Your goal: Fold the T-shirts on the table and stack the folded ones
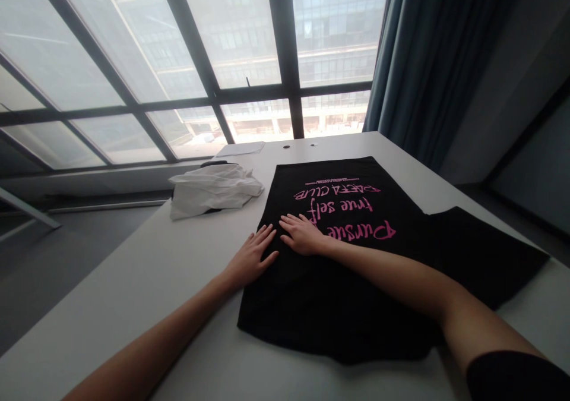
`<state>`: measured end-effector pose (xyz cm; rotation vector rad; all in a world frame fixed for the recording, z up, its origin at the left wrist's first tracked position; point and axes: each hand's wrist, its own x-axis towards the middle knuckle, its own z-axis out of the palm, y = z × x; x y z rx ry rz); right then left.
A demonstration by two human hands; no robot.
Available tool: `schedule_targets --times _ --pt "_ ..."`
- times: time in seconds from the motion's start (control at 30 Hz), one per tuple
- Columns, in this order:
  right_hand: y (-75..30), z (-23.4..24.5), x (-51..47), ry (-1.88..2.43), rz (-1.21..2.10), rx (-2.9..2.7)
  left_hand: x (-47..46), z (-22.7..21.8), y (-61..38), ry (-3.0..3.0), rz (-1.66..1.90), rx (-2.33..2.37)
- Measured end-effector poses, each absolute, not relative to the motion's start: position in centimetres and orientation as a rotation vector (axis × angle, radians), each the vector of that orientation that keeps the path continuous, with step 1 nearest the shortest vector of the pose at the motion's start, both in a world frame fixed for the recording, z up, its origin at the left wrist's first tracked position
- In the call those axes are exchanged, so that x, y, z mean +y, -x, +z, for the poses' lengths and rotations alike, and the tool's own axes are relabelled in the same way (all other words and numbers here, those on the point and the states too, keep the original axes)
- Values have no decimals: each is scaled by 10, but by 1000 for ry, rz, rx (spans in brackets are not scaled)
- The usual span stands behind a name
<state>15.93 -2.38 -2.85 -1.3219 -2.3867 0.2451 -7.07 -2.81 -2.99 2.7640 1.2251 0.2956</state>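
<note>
A black T-shirt (329,294) with pink lettering lies spread on the white table. The lettering appears upside down from where I look. One sleeve stretches out to the right, while the left side runs in a straight edge with no sleeve showing. My left hand (252,256) rests flat across that left edge, fingers apart. Close beside it, my right hand (301,234) lies flat on the shirt, covering part of the lettering, fingers stretched out. Neither hand grips the cloth. My right forearm crosses over the shirt's lower part.
A crumpled white garment with something black under it (214,190) lies at the table's left edge. Flat white sheets (240,148) lie behind it. The white table (196,294) reaches toward large windows (240,32). A blue-grey curtain (427,62) hangs at the right.
</note>
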Motion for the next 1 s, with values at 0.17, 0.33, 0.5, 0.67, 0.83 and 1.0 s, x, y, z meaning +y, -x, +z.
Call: schedule_targets --times 0.17,0.33,0.5,0.67,0.83,1.0 --pt "-159 -29 -24 1316 242 -2385 -28 -30 71 -2762 298 1216" --pt "-160 -29 -23 1312 241 -2388 -27 -31 71 -2761 277 1224" --pt "-159 -27 -24 1315 254 -2392 -28 -29 70 -2754 252 1246" --pt "-159 -26 -25 1317 249 -2389 -29 -28 71 -2755 268 1234" --pt "-159 -28 -24 1314 244 -2387 -26 -32 72 -2767 275 1216" --pt "-159 -27 -25 1314 245 -2383 -28 -31 72 -2770 258 1219"
